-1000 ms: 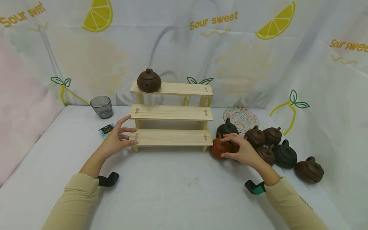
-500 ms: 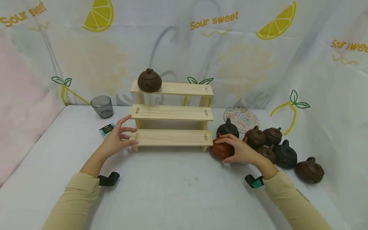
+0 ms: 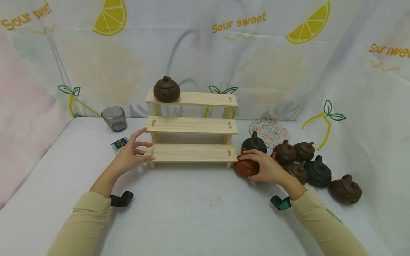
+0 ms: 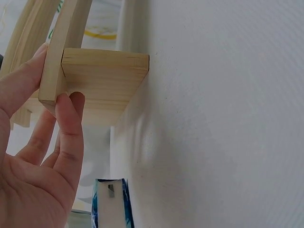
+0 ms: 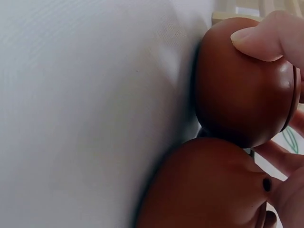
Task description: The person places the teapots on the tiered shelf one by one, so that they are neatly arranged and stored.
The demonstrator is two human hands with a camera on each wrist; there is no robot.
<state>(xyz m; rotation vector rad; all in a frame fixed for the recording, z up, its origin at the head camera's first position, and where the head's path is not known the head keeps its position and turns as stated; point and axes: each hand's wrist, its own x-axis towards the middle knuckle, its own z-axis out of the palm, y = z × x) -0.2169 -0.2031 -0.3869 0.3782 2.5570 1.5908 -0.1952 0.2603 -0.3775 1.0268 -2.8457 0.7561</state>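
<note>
My left hand [image 3: 129, 156] grips the left end of the lowest board on a three-tier wooden shelf [image 3: 189, 153]. In the left wrist view its thumb and fingers lie on opposite faces of the board [image 4: 53, 76]. At the shelf's right end, my right hand [image 3: 268, 169] holds a reddish-brown teapot [image 3: 245, 168], thumb on the near side, fingers behind. The right wrist view shows the thumb pressed on this teapot's body [image 5: 242, 85], which sits on the cloth. Close beside it is another reddish teapot [image 5: 204, 185], mostly hidden under the hand in the head view.
A dark brown teapot [image 3: 167, 90] stands on the top tier's left end. Several brown and black teapots crowd the right, including a black one [image 3: 254, 143] and a brown one [image 3: 345, 189]. A patterned round mat [image 3: 269, 132], grey glass [image 3: 114, 118] and small blue packet [image 3: 119, 144] lie behind.
My right hand has come down around the reddish-brown teapot, its fingers and thumb closing onto the body. The left hand and the shelf have stayed in place.
</note>
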